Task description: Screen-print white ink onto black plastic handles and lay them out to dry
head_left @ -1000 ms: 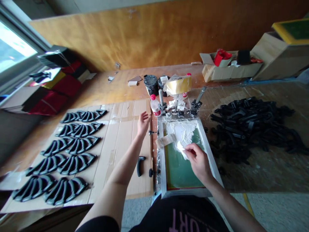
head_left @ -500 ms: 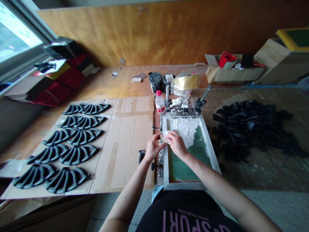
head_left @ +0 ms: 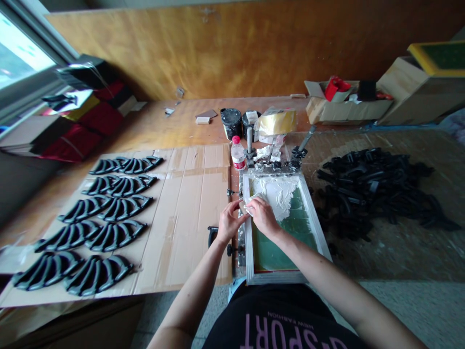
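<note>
A metal-framed green printing screen (head_left: 317, 231) lies in front of me, with white paste (head_left: 278, 191) spread over its far half. My left hand (head_left: 228, 223) and my right hand (head_left: 262, 215) meet at the screen's left edge. Both are closed on a small paste-smeared scraper (head_left: 249, 207) held between them. A black handle-shaped part (head_left: 211, 235) lies just left of my left hand on the cardboard sheet (head_left: 189, 203).
Rows of dark curved parts (head_left: 105, 213) lie on the cardboard at the left. A heap of black parts (head_left: 378, 189) sits to the right. Beyond the screen stand a water bottle (head_left: 238, 153), two dark pots (head_left: 231, 123), tape rolls and cardboard boxes (head_left: 345, 109).
My left hand came back from the far cardboard to the screen's left edge and joined my right hand, which moved left from the screen's middle. Both now grip the scraper.
</note>
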Available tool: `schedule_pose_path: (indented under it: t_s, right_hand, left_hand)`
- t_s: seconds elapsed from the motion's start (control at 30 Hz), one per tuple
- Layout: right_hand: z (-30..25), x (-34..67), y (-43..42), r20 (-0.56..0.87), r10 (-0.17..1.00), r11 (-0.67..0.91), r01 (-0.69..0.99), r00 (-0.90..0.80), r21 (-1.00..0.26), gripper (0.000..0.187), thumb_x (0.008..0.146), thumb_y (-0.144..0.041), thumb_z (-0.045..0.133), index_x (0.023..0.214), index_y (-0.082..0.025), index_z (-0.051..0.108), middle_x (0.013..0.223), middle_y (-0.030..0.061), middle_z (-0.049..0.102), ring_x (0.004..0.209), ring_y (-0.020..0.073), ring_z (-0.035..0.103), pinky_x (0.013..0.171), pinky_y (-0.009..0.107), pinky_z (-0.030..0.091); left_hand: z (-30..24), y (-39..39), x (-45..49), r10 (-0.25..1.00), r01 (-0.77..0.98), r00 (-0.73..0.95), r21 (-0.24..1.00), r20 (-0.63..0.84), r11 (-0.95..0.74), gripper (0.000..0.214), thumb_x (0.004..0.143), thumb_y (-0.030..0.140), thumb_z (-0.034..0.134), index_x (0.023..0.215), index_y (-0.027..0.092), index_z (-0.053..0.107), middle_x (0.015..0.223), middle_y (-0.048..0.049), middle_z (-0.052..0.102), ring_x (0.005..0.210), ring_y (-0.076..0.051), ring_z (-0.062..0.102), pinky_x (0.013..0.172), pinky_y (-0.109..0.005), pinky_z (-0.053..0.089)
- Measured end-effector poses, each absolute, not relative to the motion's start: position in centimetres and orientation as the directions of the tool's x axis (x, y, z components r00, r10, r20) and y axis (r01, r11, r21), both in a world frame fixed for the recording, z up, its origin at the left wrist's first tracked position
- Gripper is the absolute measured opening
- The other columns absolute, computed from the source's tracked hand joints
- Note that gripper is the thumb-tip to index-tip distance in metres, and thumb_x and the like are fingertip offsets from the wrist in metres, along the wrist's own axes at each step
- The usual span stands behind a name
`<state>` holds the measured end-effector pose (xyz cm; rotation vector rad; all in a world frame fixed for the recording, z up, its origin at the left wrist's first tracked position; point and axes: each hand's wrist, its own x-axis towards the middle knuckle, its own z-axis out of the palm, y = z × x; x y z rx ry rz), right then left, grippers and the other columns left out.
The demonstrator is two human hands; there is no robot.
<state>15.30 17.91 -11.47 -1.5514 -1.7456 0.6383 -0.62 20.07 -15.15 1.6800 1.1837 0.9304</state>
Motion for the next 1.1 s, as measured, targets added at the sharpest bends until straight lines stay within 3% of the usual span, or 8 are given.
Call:
schedule_pose_path:
  t_s: [0.17,0.37,0.57,0.73,0.9,1.1]
  right_hand:
    - [-11.2,14.5,19.7,0.151,0.989,0.111,0.66,0.005,-0.743,0.021,0.084,-0.002,0.048,0.084,-0.019,0.06,0.09,0.0067,0.06,0.087,0.0206,0.056,0.078,0.033,0.045]
    - [-10.9,15.4,17.8,0.129,0.989,0.15,0.581,-0.077,-0.8,0.022,0.079,0.001,0.051,0.08,-0.02,0.059,0.089,0.0052,0.061,0.086,0.0198,0.057,0.078,0.033,0.046]
    - [-9.6,17.2,15.5,0.001,0.989,0.073,0.482,-0.15,-0.873,0.017,0.081,-0.005,0.054,0.073,-0.02,0.059,0.08,0.001,0.061,0.076,0.0163,0.059,0.073,0.03,0.045]
    - [-9.6,16.9,17.5,0.177,0.982,0.117,0.548,0.058,-0.828,0.018,0.081,-0.005,0.051,0.08,-0.02,0.061,0.089,0.0044,0.062,0.087,0.0194,0.058,0.079,0.032,0.046]
    - [-11.0,14.9,18.8,0.232,0.973,0.175,0.629,0.008,-0.757,0.024,0.082,-0.001,0.05,0.083,-0.02,0.066,0.089,0.0069,0.067,0.094,0.0233,0.057,0.085,0.037,0.047]
    - [-11.8,15.4,15.9,0.305,0.951,0.268,0.619,-0.048,-0.738,0.018,0.084,-0.005,0.06,0.082,-0.02,0.07,0.087,0.0047,0.07,0.087,0.0207,0.06,0.083,0.036,0.049]
  left_hand:
    - [-15.2,20.2,-0.4,0.953,0.325,0.276,0.921,0.125,-0.214,0.042,0.075,0.029,0.071,0.115,0.019,0.061,0.112,-0.0091,0.067,0.102,-0.021,0.064,0.094,-0.037,0.052]
    - [-14.9,19.7,-0.3,0.948,0.363,0.284,0.898,0.146,-0.247,0.04,0.076,0.028,0.07,0.114,0.018,0.062,0.112,-0.0098,0.066,0.102,-0.022,0.064,0.093,-0.037,0.051]
    - [-15.0,19.6,-0.3,0.947,0.351,0.288,0.905,0.142,-0.242,0.041,0.077,0.027,0.069,0.116,0.02,0.06,0.11,-0.0087,0.066,0.102,-0.022,0.064,0.093,-0.038,0.052]
    - [-15.0,19.6,-0.2,0.955,0.38,0.26,0.894,0.142,-0.236,0.047,0.075,0.034,0.073,0.117,0.021,0.059,0.114,-0.0084,0.064,0.104,-0.022,0.064,0.094,-0.037,0.052]
    - [-14.8,19.3,-0.2,0.947,0.412,0.272,0.869,0.17,-0.274,0.04,0.077,0.032,0.071,0.114,0.02,0.061,0.109,-0.0083,0.066,0.102,-0.022,0.064,0.094,-0.038,0.051]
    - [-15.0,18.9,-0.2,0.944,0.413,0.26,0.86,0.203,-0.299,0.04,0.076,0.027,0.07,0.114,0.019,0.061,0.111,-0.008,0.067,0.104,-0.022,0.064,0.095,-0.039,0.051]
